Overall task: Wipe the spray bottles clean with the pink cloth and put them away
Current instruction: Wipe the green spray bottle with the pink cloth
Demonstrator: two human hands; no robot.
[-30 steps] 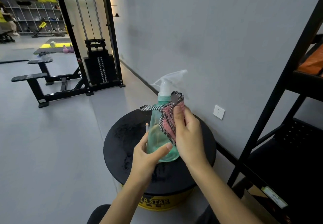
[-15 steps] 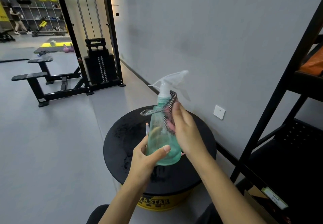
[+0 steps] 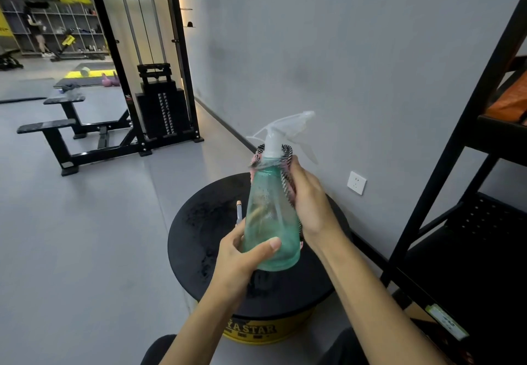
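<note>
A gym: cable weight machine (image 3: pixel 159 108), benches (image 3: pixel 57 131), kettlebells (image 3: pixel 109 81) on mats.

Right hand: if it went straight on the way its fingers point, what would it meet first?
The right hand grips the pink cloth against the spray bottle neck; beyond that, probably the white spray head, though depth is unclear.

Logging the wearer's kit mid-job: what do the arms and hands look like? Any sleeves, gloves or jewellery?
The left hand and right hand are bare: no gloves, rings, watch or bands. The forearms show no sleeves right to the frame's edge. The left thumbnail is short and looks unpainted.
</note>
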